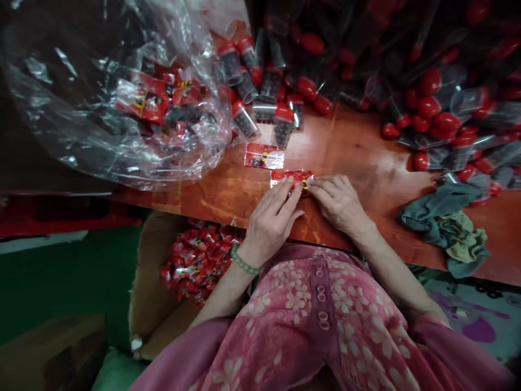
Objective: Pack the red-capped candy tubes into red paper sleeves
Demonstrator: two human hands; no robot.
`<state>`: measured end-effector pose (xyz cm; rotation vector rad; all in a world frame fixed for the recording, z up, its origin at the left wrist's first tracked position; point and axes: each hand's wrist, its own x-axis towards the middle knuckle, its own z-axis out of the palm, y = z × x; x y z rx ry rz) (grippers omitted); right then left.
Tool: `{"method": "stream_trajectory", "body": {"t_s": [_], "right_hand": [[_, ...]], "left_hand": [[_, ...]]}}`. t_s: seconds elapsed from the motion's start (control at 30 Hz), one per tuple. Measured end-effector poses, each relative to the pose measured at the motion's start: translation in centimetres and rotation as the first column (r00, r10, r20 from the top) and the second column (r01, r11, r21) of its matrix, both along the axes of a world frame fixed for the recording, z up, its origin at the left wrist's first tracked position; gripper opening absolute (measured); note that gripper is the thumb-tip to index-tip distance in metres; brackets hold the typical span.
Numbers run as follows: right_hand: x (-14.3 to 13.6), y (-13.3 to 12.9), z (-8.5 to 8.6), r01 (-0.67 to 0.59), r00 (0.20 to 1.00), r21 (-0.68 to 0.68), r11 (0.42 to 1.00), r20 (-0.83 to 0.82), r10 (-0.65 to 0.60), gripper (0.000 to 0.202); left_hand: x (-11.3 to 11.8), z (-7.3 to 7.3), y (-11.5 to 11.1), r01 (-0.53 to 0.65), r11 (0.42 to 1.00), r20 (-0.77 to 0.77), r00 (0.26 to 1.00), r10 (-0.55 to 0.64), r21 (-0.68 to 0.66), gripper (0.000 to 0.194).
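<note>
The left hand (268, 225) lies open over a red packet (302, 175) on the tabletop (350, 146); the right hand (340, 203) curls at its edge, grip unclear. This one seems unfinished; a pile (203, 255) sits in the carton (148, 266).

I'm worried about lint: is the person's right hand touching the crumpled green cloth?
Apart. The head view shows a bare stretch of wooden table between the right hand and the crumpled green cloth.
</note>
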<state>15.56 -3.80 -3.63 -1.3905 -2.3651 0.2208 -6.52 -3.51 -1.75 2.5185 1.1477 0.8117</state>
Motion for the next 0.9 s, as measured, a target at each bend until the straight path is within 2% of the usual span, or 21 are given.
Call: {"method": "stream_trajectory", "body": {"t_s": [0.1,0.27,0.37,0.43,0.5,0.53,0.67,0.77,0.9], "right_hand": [[-0.3,0.0,0.4,-0.015,1.000,-0.029,0.999,0.017,0.016,0.032],[0.4,-0.4,1.1,0.032,0.995,-0.122,0.992,-0.088,-0.043,0.029],[2.2,-0.7,2.1,0.076,0.981,-0.142,0.987,-0.167,-0.099,0.024],[4.5,-0.8,3.0,0.178,0.969,-0.105,0.978,-0.153,-0.193,0.022],[7.4,-1.0,3.8,0.338,0.938,-0.033,0.941,-0.065,-0.339,0.022],[9.0,-1.1,4.2,0.427,0.904,0.012,0.904,0.006,-0.427,0.023],[14.6,-1.0,4.5,0.641,0.711,0.134,0.755,0.265,-0.651,0.026],[17.0,-0.3,3.7,0.699,0.615,0.154,0.698,0.369,-0.697,0.032],[18.5,0.7,2.5,0.717,0.618,0.100,0.690,0.367,-0.695,0.036]], "left_hand": [[1.7,-1.6,2.0,0.084,0.996,-0.051,0.995,-0.084,-0.002,0.043],[1.2,-3.0,3.2,0.145,0.987,-0.065,0.988,-0.141,0.073,0.038],[0.6,-3.1,3.6,0.109,0.982,-0.003,0.994,-0.110,0.156,0.035],[0.1,-3.2,4.1,0.029,0.970,0.040,0.998,-0.040,0.241,0.032],[-0.4,-3.2,4.7,-0.042,0.952,0.035,0.999,0.033,0.303,0.028],[-0.7,-3.1,5.0,-0.055,0.949,0.005,0.998,0.056,0.311,0.025],[-1.2,-2.2,5.2,-0.020,0.963,-0.101,0.994,0.049,0.267,0.020],[-1.1,-1.4,4.8,0.005,0.980,-0.078,0.997,0.011,0.200,0.019],[-0.7,-0.7,4.6,-0.017,0.994,-0.093,0.995,0.027,0.109,0.016]]}}
